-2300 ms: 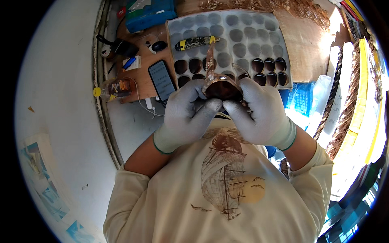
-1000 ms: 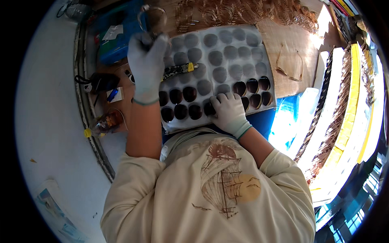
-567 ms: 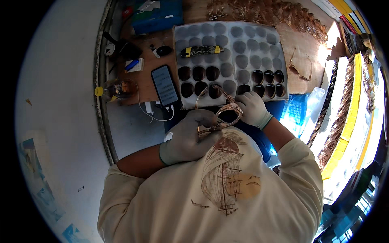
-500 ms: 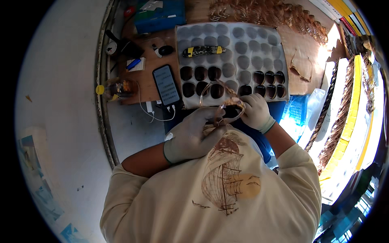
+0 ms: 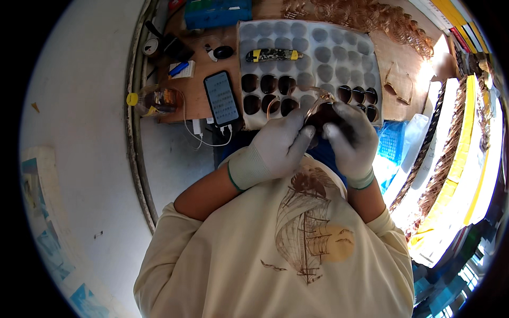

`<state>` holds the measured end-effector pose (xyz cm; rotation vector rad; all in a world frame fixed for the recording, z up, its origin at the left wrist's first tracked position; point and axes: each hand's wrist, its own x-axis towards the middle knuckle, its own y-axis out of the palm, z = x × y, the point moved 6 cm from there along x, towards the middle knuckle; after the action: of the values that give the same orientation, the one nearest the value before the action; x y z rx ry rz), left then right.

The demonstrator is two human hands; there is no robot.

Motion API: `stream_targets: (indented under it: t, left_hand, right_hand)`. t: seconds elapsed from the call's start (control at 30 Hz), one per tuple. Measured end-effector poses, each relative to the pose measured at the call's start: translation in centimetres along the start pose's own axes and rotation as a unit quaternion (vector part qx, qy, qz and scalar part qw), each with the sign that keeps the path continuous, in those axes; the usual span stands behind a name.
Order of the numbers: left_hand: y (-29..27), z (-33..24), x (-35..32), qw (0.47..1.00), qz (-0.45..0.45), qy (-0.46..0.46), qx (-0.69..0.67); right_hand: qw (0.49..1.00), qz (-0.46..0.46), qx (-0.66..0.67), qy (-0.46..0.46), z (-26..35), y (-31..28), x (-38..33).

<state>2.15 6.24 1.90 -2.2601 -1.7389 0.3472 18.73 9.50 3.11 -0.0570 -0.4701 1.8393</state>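
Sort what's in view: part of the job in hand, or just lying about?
Likely part of the job:
- eyeglass frame and dark lens at left hand and right hand
- white tray holding lenses
- frames piled at the back

Apparently just lying about:
- phone
- yellow-capped bottle
- blue marker
- blue box

Unclear: yellow-banded object on the tray.

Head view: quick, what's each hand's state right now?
Left hand: closed, holding the translucent amber glasses frame.
Right hand: closed, gripping a dark lens at the frame; its exact fingertip contact is partly hidden.
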Motion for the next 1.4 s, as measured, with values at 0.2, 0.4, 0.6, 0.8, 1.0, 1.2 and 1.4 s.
stream_targets:
  t: [0.2, 0.4, 0.6, 0.8, 1.0, 1.2, 1.4]
  left_hand:
    - [-0.9, -0.5, 0.2, 0.996, -0.012, 0.001, -0.085]
    - [-0.5, 1.6, -0.6, 0.994, 0.034, -0.035, -0.098]
    - [-0.2, 1.9, -1.2, 0.984, 0.023, -0.08, -0.16]
    - [0.1, 1.7, -1.2, 0.996, 0.024, -0.045, -0.066]
    - [0.0, 1.0, -1.3, 0.998, 0.015, -0.02, -0.057]
    - [0.8, 1.0, -1.2, 0.998, 0.054, -0.011, -0.035]
    - [0.8, 0.9, -1.5, 0.998, 0.045, 0.036, -0.012]
  right_hand:
    - [0.827, 0.107, 0.506, 0.22, -5.9, 2.9, 2.7]
    - [0.858, 0.222, 0.411, 0.212, -6.2, 3.1, 2.9]
    - [0.923, 0.209, 0.264, 0.187, -5.5, 2.3, 1.2]
    - [0.938, 0.197, 0.194, 0.209, -5.7, 1.8, -0.2]
    - [0.928, 0.188, 0.22, 0.236, -4.7, 1.8, -0.7]
    - [0.723, 0.115, 0.626, 0.268, -2.9, 4.3, -2.2]
    - [0.66, 0.11, 0.7, 0.25, -4.4, 5.2, -3.0]
